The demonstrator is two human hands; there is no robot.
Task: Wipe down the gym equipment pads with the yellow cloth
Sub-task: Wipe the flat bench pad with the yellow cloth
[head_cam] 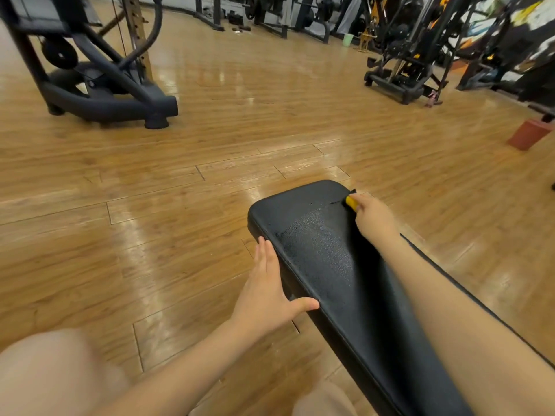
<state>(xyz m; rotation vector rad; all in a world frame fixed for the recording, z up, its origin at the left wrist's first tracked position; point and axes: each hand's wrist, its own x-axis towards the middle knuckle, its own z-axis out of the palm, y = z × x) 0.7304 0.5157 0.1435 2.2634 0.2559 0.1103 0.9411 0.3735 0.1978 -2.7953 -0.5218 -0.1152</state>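
The right hand (374, 216) reaches to the far right corner of the black bench pad (327, 265), its fingers curled tightly around a yellow cloth (350, 202), of which only a small bunched end shows past the knuckles, pressed against the pad's top surface near the far edge. The left hand (268, 291) lies against the pad's left side, fingers straight and held together pointing toward the pad's far end, thumb spread wide with its tip touching the pad's upper left edge; it holds nothing. A patch of the pad between the two hands looks speckled and damp. The right forearm crosses over the pad's right half and hides that edge along much of its length. The pad stands over a glossy wooden floor (180, 187). Beyond the pad, far to the left, stands one dark exercise machine (99, 91) on a curved base. Far to the right of the pad stand more black frames (414, 64) with yellow parts, too crowded to count. One reddish block (530, 134) sits on the floor well to the pad's right, and one pale green bucket (347, 41) stands far behind.
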